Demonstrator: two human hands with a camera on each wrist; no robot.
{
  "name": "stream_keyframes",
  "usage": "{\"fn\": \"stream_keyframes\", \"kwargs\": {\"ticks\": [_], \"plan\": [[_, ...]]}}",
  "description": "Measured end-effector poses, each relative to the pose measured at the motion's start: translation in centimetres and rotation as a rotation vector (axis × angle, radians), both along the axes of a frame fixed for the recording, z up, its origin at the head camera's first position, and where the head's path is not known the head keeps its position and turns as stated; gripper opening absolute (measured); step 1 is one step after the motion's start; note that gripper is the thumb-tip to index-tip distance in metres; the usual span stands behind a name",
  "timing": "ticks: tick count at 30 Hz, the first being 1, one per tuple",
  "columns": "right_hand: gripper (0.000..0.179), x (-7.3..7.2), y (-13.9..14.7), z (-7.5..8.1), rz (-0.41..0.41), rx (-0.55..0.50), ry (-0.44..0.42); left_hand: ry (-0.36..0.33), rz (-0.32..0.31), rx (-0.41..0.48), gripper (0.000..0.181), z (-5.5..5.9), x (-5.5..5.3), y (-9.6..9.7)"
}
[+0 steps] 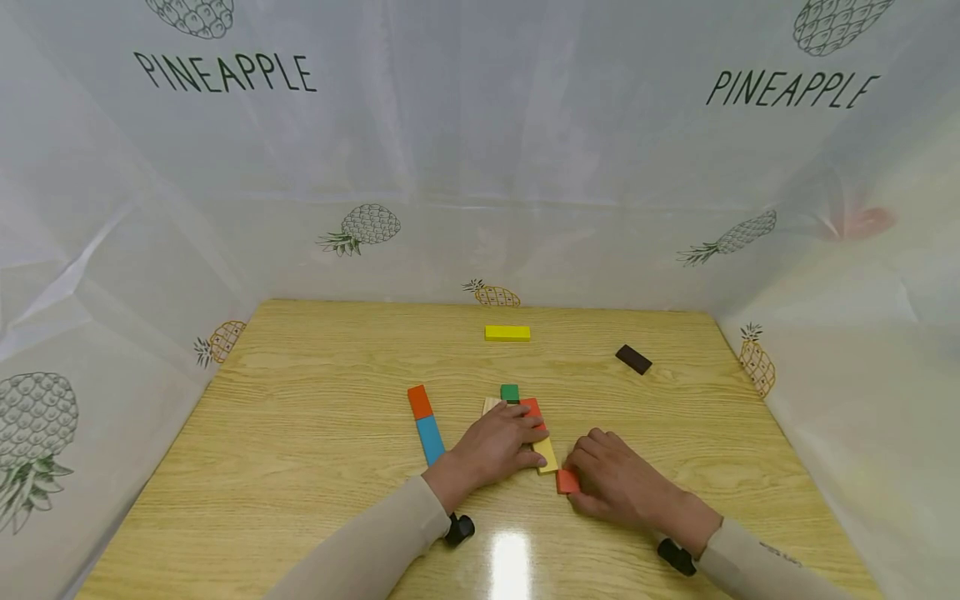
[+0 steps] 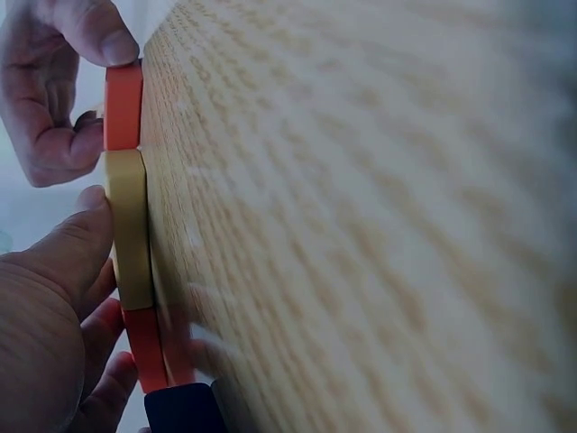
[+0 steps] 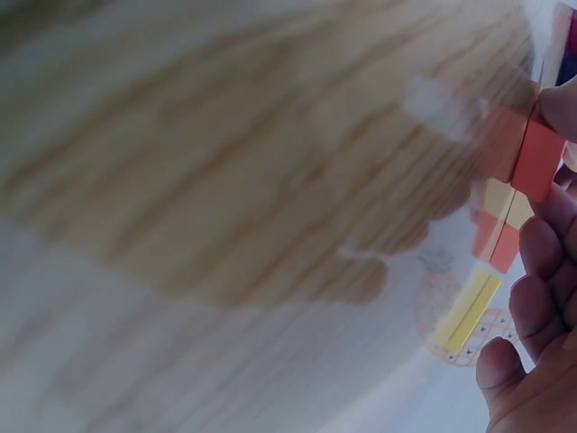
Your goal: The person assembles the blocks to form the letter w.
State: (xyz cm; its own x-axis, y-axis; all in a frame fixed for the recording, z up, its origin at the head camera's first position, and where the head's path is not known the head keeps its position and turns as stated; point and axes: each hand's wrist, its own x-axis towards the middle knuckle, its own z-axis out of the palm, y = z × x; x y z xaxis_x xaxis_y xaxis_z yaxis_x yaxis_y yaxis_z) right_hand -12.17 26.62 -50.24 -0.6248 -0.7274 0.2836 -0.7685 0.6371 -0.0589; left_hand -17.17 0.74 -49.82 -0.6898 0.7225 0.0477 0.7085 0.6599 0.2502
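My left hand [image 1: 495, 446] lies across a row of wooden blocks. Its fingers reach over a red block [image 1: 532, 408], and its thumb touches a yellow block [image 1: 545, 457], whose end meets the red one. My right hand [image 1: 622, 479] pinches a small orange-red block [image 1: 567, 482] between thumb and fingers, close to the near end of the yellow block. In the left wrist view that orange-red block [image 2: 123, 106] stands in line with the yellow block [image 2: 129, 230]. A green block [image 1: 510, 392] and a pale wood block [image 1: 492, 405], partly hidden, lie just beyond the left fingers.
Left of the left hand, an orange block [image 1: 420, 402] and a blue block [image 1: 430, 440] form a slanting line. Farther back lie a bright yellow block [image 1: 507, 333] and a dark brown block [image 1: 633, 359]. A pineapple-print sheet [image 1: 480, 167] hangs around the wood-grain table [image 1: 300, 467].
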Motion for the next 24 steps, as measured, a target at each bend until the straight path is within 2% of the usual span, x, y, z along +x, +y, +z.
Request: {"fn": "stream_keyframes", "kwargs": {"ticks": [24], "plan": [[0.026,-0.03,0.23,-0.05,0.005,-0.005,0.014,-0.002,-0.003,0.004,0.049,0.09,0.07,-0.03]]}}
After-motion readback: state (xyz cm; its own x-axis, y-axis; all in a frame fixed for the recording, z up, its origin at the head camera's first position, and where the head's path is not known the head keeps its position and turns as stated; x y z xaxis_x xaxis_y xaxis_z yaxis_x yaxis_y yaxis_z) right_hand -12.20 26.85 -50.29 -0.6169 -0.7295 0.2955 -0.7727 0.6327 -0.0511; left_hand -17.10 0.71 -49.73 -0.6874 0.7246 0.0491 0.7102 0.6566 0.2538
